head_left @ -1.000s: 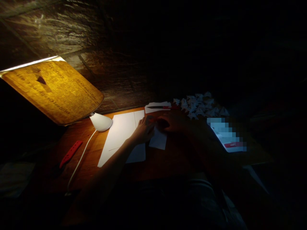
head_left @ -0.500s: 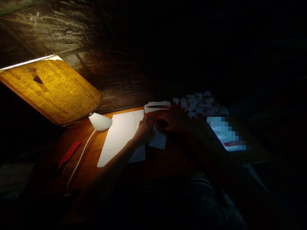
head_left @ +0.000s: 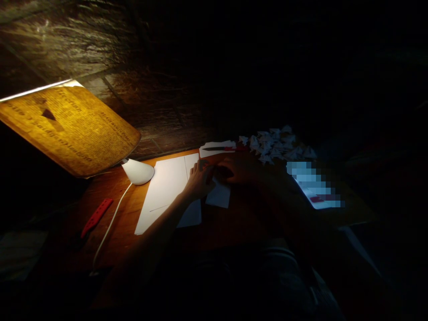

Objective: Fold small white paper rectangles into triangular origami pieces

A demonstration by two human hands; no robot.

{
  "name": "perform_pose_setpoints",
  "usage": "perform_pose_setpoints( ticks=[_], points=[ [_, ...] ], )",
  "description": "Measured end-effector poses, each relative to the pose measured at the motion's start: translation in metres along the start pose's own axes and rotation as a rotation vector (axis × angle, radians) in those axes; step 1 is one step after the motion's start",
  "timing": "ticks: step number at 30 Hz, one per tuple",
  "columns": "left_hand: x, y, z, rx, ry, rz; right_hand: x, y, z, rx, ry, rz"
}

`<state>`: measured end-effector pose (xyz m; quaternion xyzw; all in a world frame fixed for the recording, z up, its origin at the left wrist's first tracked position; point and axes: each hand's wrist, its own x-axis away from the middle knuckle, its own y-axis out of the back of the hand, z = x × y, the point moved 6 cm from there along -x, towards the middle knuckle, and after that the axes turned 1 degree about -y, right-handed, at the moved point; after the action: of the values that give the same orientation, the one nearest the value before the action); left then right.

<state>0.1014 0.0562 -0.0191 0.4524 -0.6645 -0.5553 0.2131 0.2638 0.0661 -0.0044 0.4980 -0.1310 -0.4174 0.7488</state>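
Note:
My left hand (head_left: 199,179) is over the right edge of a stack of white paper sheets (head_left: 167,191), its fingers bent inward. Close against it is my right hand (head_left: 230,170), in shadow, with thumb and fingers curled together. The fingertips of both hands meet above a small piece of white paper (head_left: 219,196) on the wooden table. Whatever is between them is too dark to make out. Thin dark lines cross the top sheet. Just beyond my hands, a dark-bladed tool with a red handle (head_left: 230,148) lies on a white paper piece (head_left: 217,145).
A lamp with a printed yellow shade (head_left: 73,129) and white base (head_left: 138,171) stands left, its white cord (head_left: 112,223) running frontward. Nearby lies a red strip with holes (head_left: 96,217). Several folded paper pieces (head_left: 270,143) are piled back right, behind a lit phone (head_left: 317,191). A stone wall (head_left: 100,49) rises behind.
The view has shifted slightly. Both hands stay together in almost the same place, with small finger movements; the things on the table lie as before.

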Motion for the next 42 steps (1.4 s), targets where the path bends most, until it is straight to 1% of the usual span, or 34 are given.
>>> perform_pose_setpoints(
  ticks=[5,9,15,21,26,30,33,37,42],
  points=[
    [0.001,0.003,-0.009,-0.065,0.032,0.037,0.001,0.000,0.000,0.006,-0.035,0.012],
    [0.000,0.002,-0.015,-0.069,0.036,0.047,0.003,0.003,0.004,0.023,-0.054,0.001],
    [-0.002,-0.001,-0.009,0.012,0.051,0.010,0.000,0.000,0.002,-0.007,-0.016,0.015],
    [-0.002,-0.004,-0.004,0.044,0.078,0.006,0.000,0.000,-0.001,-0.066,0.001,-0.002],
    [-0.001,-0.006,-0.001,0.086,0.084,-0.003,0.001,0.001,0.000,-0.066,0.001,-0.033],
    [-0.001,-0.007,-0.003,0.077,0.058,0.012,0.002,0.006,0.004,-0.036,0.014,-0.036],
    [0.000,-0.008,-0.005,0.058,0.047,0.009,0.003,0.008,0.007,-0.004,-0.001,-0.031],
    [0.000,-0.008,-0.003,0.062,0.060,-0.035,0.005,0.009,0.010,0.005,-0.034,-0.038],
    [0.002,-0.008,-0.001,0.095,0.056,-0.062,0.006,0.008,0.011,0.015,-0.082,-0.026]
  ],
)
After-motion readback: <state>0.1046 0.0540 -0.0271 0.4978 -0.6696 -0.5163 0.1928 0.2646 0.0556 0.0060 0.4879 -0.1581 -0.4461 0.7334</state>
